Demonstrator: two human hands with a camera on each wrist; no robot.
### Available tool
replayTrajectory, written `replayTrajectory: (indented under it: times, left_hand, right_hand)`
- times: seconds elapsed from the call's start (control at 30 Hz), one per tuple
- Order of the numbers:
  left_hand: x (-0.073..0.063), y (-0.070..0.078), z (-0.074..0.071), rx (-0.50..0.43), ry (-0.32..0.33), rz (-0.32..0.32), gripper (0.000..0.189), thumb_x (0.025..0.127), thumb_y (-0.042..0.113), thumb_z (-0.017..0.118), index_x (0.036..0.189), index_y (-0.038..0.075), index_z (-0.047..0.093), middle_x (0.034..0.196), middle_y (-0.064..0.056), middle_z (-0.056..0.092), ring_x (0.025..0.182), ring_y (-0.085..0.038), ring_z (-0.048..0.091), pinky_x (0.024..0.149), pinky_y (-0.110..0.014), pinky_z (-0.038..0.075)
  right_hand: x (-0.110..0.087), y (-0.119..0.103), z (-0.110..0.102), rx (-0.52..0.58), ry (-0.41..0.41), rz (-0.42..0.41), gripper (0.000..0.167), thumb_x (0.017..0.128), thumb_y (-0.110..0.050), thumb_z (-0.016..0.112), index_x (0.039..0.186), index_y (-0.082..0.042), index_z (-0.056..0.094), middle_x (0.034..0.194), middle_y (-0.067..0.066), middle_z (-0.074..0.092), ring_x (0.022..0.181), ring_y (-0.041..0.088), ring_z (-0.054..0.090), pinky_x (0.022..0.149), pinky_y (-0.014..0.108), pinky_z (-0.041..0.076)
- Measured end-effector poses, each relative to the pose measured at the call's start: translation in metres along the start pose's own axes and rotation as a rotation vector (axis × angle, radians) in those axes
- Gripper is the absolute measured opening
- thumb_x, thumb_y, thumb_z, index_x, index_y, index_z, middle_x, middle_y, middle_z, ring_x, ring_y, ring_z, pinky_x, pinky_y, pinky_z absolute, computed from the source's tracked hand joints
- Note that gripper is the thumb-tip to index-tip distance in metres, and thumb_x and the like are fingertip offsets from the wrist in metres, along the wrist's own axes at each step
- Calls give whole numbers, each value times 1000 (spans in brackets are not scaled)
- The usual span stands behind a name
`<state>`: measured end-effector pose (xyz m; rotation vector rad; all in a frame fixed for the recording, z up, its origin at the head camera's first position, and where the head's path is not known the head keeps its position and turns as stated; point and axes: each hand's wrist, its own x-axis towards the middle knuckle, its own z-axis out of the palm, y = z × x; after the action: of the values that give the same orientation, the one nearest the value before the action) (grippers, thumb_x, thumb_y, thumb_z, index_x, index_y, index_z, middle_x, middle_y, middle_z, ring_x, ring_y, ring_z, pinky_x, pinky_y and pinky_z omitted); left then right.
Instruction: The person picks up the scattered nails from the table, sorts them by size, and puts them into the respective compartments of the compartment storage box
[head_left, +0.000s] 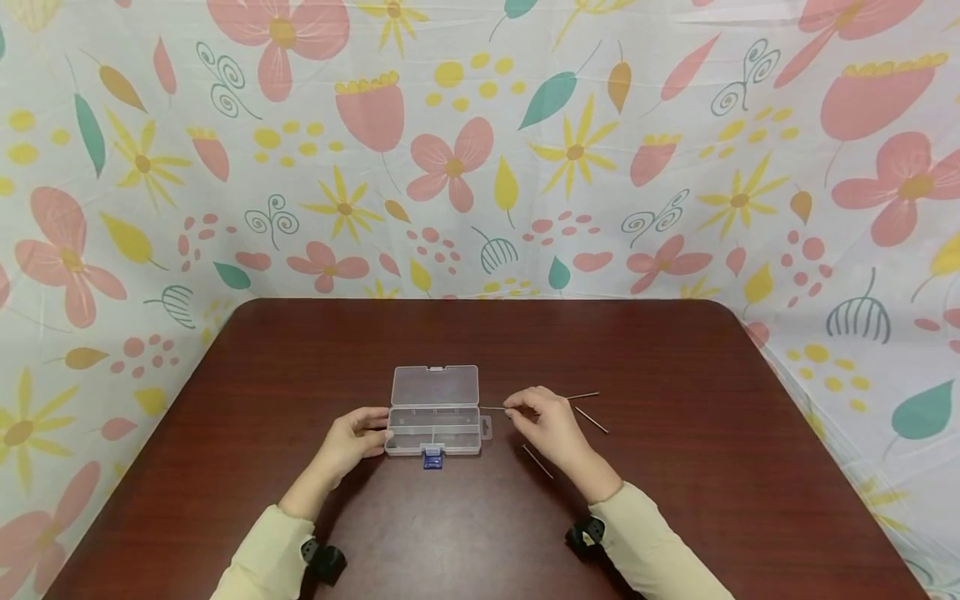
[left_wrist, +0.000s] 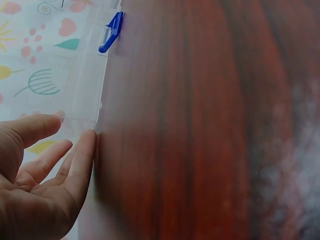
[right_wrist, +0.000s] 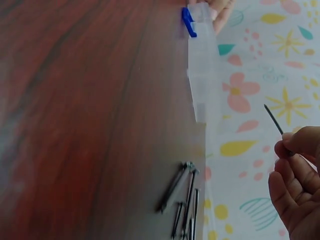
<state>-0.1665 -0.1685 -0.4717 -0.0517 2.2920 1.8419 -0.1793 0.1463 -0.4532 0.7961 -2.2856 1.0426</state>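
A clear plastic compartment box (head_left: 433,431) stands on the table with its lid (head_left: 435,387) raised at the back and a blue latch (head_left: 432,459) at the front. My left hand (head_left: 354,435) holds the box's left end, the thumb at the rim and the fingers along the outside. To the right of the box, my right hand (head_left: 551,427) pinches a thin nail (right_wrist: 273,118) between thumb and fingertips, its point directed left toward the box. Other nails (head_left: 592,419) lie on the table around the right hand.
The dark red wooden table (head_left: 300,350) extends around the box. A flower-patterned cloth (head_left: 480,150) hangs behind it. One loose nail (head_left: 537,461) lies nearer the front, beside the right wrist. A hanging tab (head_left: 487,427) juts from the box's right end.
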Motion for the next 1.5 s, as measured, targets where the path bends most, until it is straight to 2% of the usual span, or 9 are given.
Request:
replayTrajectory:
  times: [0.2,0.33,0.5,0.73,0.93,1.23,1.5]
  left_hand:
    - [-1,-1,0,-22,-23,27,43,88,-3,61,127,-14,49,121,-35,55,96,-23,64,78,-29,58]
    - [0,-1,0,-34,-22,22,43,87,-4,61,127,-14,49,121,-35,55,95,-21,64,78,-26,57]
    - [0,-1,0,-34,-14,26,43,87,-4,61,127,-14,49,120,-35,55,95,-21,64,79,-26,57]
    - [-1,-2,-1,-29,-20,26,43,88,-3,61,128,-13,48,122,-34,55,97,-22,64,80,-26,57]
    - [-1,-1,-1,-28,-28,25,44,89,-1,61,129,-13,48,123,-34,54,97,-21,64,80,-25,57]
    - [1,-2,0,-48,-30,30,44,87,-3,62,128,-13,48,122,-35,54,95,-20,64,79,-26,57]
    - [-1,-1,-1,-39,-24,19,44,88,-3,61,128,-13,48,122,-34,54,97,-24,64,81,-28,57]
  right_hand:
    - [5,-3,11,37,-32,9,13,74,6,74,82,-4,70,75,2,67,68,16,60,54,21,53]
    - [8,-3,17,28,-52,9,10,76,4,74,83,-3,71,76,3,67,67,17,60,55,21,53]
    - [13,-4,23,22,-65,-9,11,76,4,75,83,-3,71,76,3,67,68,14,58,57,16,50]
    - [18,-8,30,26,-111,-4,8,78,3,73,83,-3,71,78,4,68,71,15,58,59,19,52]
    - [22,-11,37,-4,-142,-1,6,79,1,72,83,-4,72,78,3,69,71,15,58,60,20,51]
    - [28,-16,44,-83,-263,-18,6,83,-1,69,86,-5,72,80,2,69,74,14,57,62,18,49]
    - [29,-18,48,-125,-316,-18,7,82,-2,70,86,-8,72,86,2,71,79,15,60,67,21,52]
